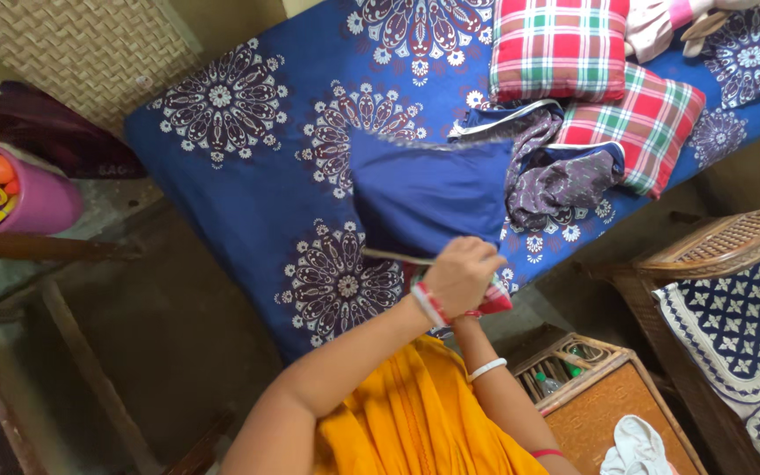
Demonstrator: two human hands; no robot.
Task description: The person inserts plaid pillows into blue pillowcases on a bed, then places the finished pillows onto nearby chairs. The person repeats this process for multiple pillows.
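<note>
Open bedspread left of the blue cover

Left of the blue cover [428, 198] the bedspread [230, 167] lies bare; right of it, crumpled cloth [556, 176] and two checked pillows [565, 48] block the way.

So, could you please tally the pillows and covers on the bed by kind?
Red-green checked pillows lying bare: 2
Plain blue cover held by the hands: 1
Checked pillow partly inside that cover: 1
Crumpled patterned cloth: 1
Total: 5
</note>
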